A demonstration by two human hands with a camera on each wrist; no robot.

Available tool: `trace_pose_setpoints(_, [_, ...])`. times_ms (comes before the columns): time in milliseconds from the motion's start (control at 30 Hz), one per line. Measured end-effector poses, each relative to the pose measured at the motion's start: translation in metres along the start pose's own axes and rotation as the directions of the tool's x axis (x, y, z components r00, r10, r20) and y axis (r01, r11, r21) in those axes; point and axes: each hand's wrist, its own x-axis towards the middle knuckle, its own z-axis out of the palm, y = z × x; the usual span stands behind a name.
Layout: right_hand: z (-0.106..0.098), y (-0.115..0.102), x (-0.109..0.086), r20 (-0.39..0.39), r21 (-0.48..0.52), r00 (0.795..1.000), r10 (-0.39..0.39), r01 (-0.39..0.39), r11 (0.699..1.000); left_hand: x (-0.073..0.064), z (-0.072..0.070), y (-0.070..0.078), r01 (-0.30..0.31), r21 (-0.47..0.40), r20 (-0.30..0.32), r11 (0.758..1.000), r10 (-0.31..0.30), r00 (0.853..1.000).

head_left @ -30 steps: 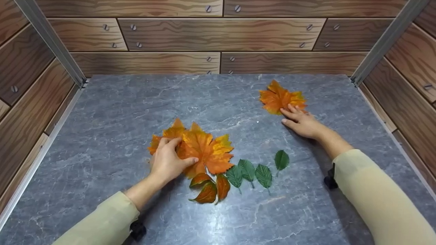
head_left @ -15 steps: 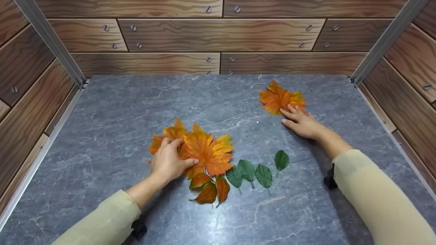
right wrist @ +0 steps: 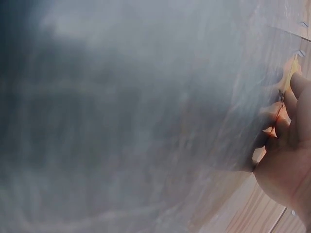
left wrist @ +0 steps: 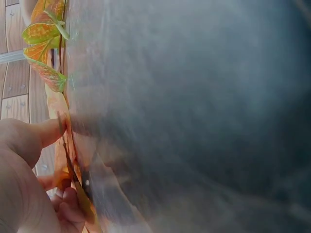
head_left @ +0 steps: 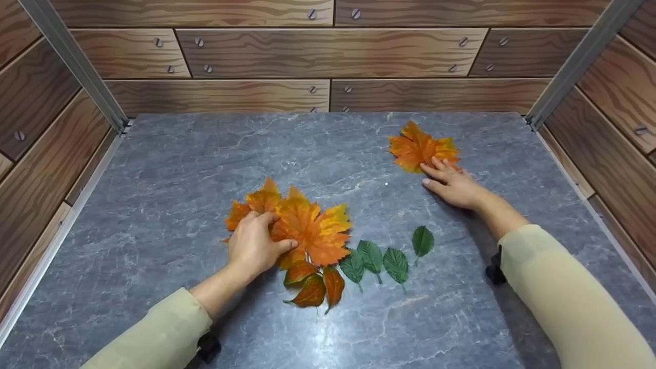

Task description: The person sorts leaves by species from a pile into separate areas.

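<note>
Near the middle of the head view, my left hand (head_left: 254, 246) holds overlapping orange maple leaves with bent fingers. Its thumb (left wrist: 48, 132) lies on the front maple leaf (head_left: 312, 228), and the other fingers are on the left maple leaf (head_left: 264, 197), partly hidden under the hand. Below them lie several curled brownish-orange leaves (head_left: 311, 292). Farther back on the right, my right hand (head_left: 453, 184) rests with outstretched fingers on another orange maple leaf (head_left: 417, 146). The wrist views show the leaves nearly edge-on.
Several green leaves lie right of the orange group, one green leaf (head_left: 423, 241) apart from the others. All lie on a grey marbled tabletop (head_left: 179, 164). Wood-patterned walls (head_left: 328, 54) and metal corner posts (head_left: 579, 66) enclose the sides and back.
My left fingers have shifted slightly right, and the left maple leaf has moved a little with them. One brownish leaf has slid slightly downward. My right hand stays put.
</note>
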Motion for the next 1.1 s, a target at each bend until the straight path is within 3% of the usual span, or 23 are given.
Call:
trace_pose_setpoints(300, [0.001,-0.001,0.001,-0.011,-0.003,1.000,-0.008,0.008,1.000,0.002,-0.005,0.003,0.002,-0.133,0.016,0.991,0.000,1.000])
trace_pose_setpoints(567, [0.001,-0.002,0.000,-0.010,-0.003,1.000,-0.007,0.007,1.000,0.003,-0.012,0.005,-0.035,-0.322,0.028,0.946,0.046,0.999])
trace_pose_setpoints(867, [0.000,-0.002,0.000,0.002,-0.003,1.000,0.009,-0.009,1.000,0.006,-0.024,0.010,-0.061,-0.421,0.026,0.905,0.079,0.997])
trace_pose_setpoints(1100, [-0.001,-0.002,-0.001,-0.002,0.001,1.000,0.007,-0.007,1.000,0.010,-0.030,0.013,-0.121,-0.470,0.042,0.875,0.158,0.986])
